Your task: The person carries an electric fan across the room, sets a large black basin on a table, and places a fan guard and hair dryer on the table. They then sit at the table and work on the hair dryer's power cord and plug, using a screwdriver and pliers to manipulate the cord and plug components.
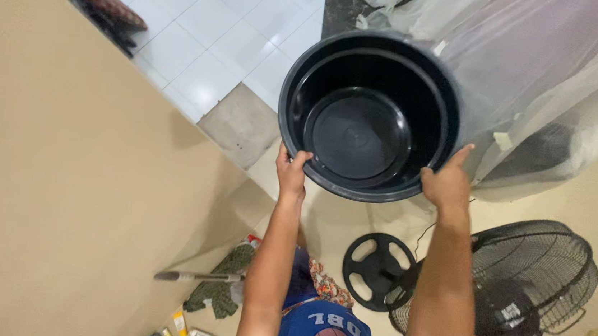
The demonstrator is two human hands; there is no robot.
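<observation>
Head view, looking straight down. Centre top of the frame: big black tub point(370, 114), round, open side facing the camera, inside bare with a raised disc at the bottom. Held up off the floor by both hands at its lower rim. Left hand point(291, 171) clamped on the rim at lower left, fingers curled over the edge into the tub. Right hand point(447, 181) clamped on the rim at lower right, thumb pointing up along the outer wall, the other fingers hidden behind it.

Upper right: pale netting point(538, 73) draped just behind the tub, touching its far side. Lower right: black fan point(520, 281) lying on the beige floor, its round base point(377, 268) beside it at lower centre. Left half of the frame: plain beige wall point(61, 169). Upper left: white tiles point(217, 31). Bottom centre-left: green cloth point(220, 284) and a metal handle point(196, 277) on the floor.
</observation>
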